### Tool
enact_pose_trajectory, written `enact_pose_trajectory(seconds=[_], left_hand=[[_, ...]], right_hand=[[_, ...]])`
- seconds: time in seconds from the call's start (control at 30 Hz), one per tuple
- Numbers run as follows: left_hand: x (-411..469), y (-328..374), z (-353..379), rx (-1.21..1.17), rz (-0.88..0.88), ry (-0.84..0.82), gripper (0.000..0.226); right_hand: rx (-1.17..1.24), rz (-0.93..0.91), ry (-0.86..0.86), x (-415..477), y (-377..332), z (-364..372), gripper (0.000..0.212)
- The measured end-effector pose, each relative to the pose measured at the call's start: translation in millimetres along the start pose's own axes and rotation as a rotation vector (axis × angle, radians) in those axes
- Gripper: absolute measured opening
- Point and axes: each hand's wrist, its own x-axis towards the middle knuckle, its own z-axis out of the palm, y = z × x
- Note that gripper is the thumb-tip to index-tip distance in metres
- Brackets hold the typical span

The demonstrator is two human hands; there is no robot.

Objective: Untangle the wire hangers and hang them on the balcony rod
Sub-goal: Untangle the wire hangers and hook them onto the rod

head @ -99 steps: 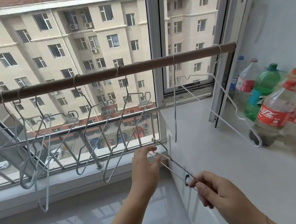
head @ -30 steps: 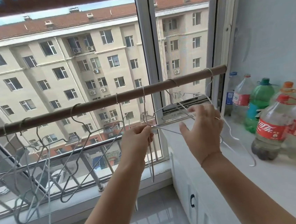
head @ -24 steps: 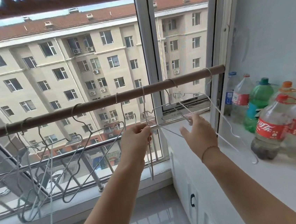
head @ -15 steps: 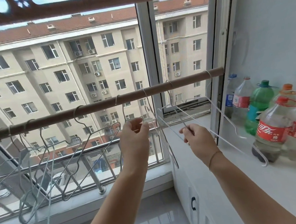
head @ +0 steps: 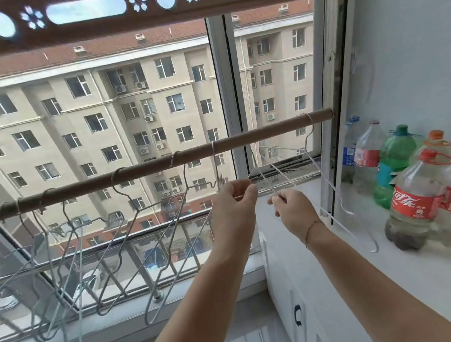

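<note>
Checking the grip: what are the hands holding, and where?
Left hand and right hand each pinch thin hanger wire below the rod. Which part of the hanger cannot be told.

We saw silver wire hangers [head: 184, 191], a brown rod [head: 146, 168], a brown flower-patterned valance [head: 147, 19], red-labelled bottles [head: 414, 204], a green bottle [head: 393, 158] and a white worktop [head: 397, 278].

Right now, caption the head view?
Left hand and right hand pinch a wire hanger below the balcony rod, beside hung hangers.
</note>
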Motion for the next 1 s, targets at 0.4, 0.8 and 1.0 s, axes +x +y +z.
enact_pose_trajectory(seconds=[0.4,0.8,1.0], left_hand=[[-17,-48,17,0.272,-0.085,-0.260,0.045],[-34,-61,7,0.390,0.051,-0.431,0.012],[-51,-93,-4,0.213,-0.289,-0.436,0.007]], right_hand=[[0.057,-0.071,-0.177,-128,22,-87,0.020],[-0.115,0.024,-0.369,-135,63,-108,0.028],[-0.460,0.022,-0.237,-144,88,-66,0.028]])
